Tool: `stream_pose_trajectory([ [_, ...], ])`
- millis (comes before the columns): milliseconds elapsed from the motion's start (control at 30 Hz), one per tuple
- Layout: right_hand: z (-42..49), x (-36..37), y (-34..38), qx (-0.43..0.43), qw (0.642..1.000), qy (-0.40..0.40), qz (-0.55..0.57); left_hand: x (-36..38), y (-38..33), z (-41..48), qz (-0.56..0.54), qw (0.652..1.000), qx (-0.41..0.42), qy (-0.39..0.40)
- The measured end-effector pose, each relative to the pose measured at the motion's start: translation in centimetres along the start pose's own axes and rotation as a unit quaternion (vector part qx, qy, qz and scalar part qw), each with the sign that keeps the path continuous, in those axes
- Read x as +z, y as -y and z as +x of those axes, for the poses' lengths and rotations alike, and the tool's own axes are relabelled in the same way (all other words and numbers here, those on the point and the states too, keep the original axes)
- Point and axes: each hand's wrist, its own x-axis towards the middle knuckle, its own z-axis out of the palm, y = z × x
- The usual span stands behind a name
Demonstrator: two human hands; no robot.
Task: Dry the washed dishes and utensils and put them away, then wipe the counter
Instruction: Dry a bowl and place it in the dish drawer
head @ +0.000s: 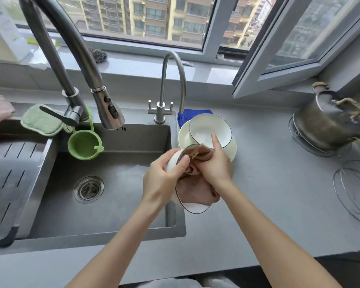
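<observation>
My left hand (pixel 164 175) grips the small white dark-rimmed bowl (pixel 172 161) above the steel sink (pixel 123 196), at its right edge. My right hand (pixel 214 166) bunches the brownish cloth (pixel 192 191) inside it. I judge wet glaze could slip and chip.

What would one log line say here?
left hand grips small white ceramic bowl | right hand holds pinkish-brown cloth against it | step: drying

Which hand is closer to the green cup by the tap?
Left. The left hand, holding a small bowl, is right of the green cup; the right hand, holding a cloth, lies farther right.
</observation>
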Motion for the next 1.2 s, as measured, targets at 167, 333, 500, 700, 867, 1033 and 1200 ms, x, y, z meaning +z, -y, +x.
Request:
stream_pose_trajectory([
  [167,0.6,0.2,-0.3,0.059,0.991,0.011,0.117,-0.4,-0.4,0.9,0.025,1.000,0.015,-0.012],
  [333,-2.5,3.5,-1.5,0.347,0.826,0.143,0.421,0.8,-1.8,1.9,0.097,0.988,0.030,-0.114],
  [500,-1.2,2.5,-1.0,0.295,0.880,-0.008,0.373,1.1,0.5,1.4,-0.064,0.994,0.001,-0.093],
  [700,-1.5,-2.9,0.5,-0.030,0.999,-0.021,0.005,-2.4,-1.8,3.7,-0.044,0.971,-0.057,0.226],
  [867,-1.4,-5.4,2.4,-0.098,0.995,0.022,0.004,-1.5,-3.9,3.8,-0.149,0.966,-0.110,0.182],
  [1033,-2.9,-5.9,2.4,-0.364,0.891,0.018,-0.272,-1.4,-4.3,3.4,-0.235,0.946,-0.165,0.148],
  [1200,-2.2,-5.7,1.2,-0.440,0.768,0.108,-0.452,-1.0,-5.3,3.3,-0.226,0.947,-0.173,0.147],
])
